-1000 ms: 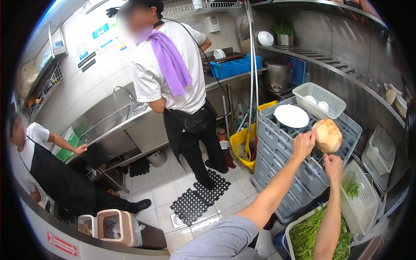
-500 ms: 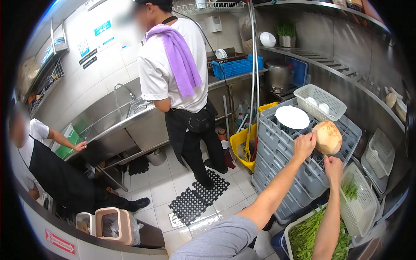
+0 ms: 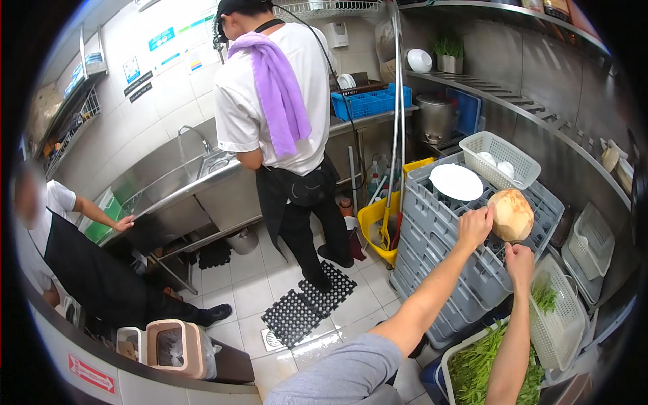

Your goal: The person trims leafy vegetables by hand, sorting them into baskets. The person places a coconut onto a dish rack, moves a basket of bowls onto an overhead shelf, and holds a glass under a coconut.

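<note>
A pale, trimmed coconut (image 3: 513, 214) with brown patches rests on a stack of grey dish racks (image 3: 442, 253). My left hand (image 3: 476, 226) is closed against the coconut's left side, steadying it. Just below the coconut, my right hand (image 3: 520, 262) is closed with its fingertips near the coconut's lower edge; whatever it grips is too small or hidden to make out. A white plate (image 3: 456, 182) lies on the top rack, left of the coconut. Behind it sits a white perforated basket (image 3: 496, 145) with small white pieces of crockery inside.
A tub of leafy greens (image 3: 482, 368) stands below my right arm, beside another white basket (image 3: 557, 324). A yellow mop bucket (image 3: 378, 226) and poles are left of the racks. One person (image 3: 277, 101) stands at the sink (image 3: 155, 189); another (image 3: 81, 250) is farther left.
The person at the sink has lowered their head and leaned forward slightly. My hands and the coconut look almost unmoved.
</note>
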`<state>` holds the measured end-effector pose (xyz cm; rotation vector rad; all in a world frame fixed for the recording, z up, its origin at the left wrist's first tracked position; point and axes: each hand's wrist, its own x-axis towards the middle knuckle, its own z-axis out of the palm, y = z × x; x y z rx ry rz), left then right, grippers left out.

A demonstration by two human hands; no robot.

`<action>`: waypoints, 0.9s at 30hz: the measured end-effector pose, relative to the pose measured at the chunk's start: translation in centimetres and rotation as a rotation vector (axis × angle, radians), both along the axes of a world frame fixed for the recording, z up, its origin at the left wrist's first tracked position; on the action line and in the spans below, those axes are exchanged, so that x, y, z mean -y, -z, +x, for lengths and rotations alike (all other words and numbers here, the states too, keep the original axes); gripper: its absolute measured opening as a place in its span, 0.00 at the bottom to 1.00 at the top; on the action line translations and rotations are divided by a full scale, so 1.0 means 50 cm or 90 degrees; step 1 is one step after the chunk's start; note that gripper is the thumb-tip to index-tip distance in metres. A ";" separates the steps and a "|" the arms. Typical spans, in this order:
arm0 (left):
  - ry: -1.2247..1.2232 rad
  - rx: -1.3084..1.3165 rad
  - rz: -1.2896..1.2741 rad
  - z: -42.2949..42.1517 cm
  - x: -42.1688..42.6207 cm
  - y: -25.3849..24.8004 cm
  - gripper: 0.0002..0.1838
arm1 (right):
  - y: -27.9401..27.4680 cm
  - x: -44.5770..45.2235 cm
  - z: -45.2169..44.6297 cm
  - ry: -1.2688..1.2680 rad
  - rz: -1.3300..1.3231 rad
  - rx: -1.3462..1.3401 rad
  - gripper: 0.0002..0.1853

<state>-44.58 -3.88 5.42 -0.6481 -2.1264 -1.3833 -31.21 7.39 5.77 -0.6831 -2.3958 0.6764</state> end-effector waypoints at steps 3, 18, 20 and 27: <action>0.003 -0.002 0.003 0.001 0.000 -0.001 0.27 | -0.001 0.001 0.002 -0.004 -0.002 0.000 0.21; 0.000 -0.535 -0.112 -0.133 -0.030 0.126 0.14 | 0.029 0.005 0.003 -0.024 0.022 -0.047 0.14; 0.151 -0.010 -0.038 -0.079 -0.019 0.065 0.21 | 0.025 0.009 -0.007 0.036 0.005 -0.102 0.13; 0.079 0.027 -0.203 -0.044 0.000 0.016 0.32 | 0.016 0.018 -0.003 0.044 0.014 -0.129 0.15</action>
